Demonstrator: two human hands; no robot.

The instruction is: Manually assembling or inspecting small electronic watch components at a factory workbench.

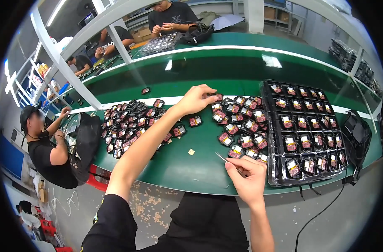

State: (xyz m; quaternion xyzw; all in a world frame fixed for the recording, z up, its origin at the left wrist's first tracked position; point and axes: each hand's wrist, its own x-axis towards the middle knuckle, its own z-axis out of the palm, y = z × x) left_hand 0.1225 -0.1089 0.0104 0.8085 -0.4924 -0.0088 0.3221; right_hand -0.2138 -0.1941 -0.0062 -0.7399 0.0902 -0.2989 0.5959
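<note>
My left hand (pixel 196 101) reaches across the green bench, finger and thumb closed at the edge of a small black module (pixel 218 97) on the far side of a loose pile. The modules in that pile (pixel 241 122) are black-cased, with pink and white-yellow faces. Metal tweezers (pixel 221 157) are gripped in my right hand (pixel 249 178), their tips pointing left and away, just in front of the pile. A small pale yellowish square (pixel 191 152) lies on the bench to the left of the tweezers. Two single modules (pixel 195 121) (pixel 179 130) rest below my left wrist.
A black compartment tray (pixel 272 168) filled with modules stands at the right, beside a black bag (pixel 354 134). Left of my forearm spreads a larger module heap (pixel 124 126). A white rail (pixel 174 101) crosses behind. A person (pixel 48 147) sits at the left; others work across the bench.
</note>
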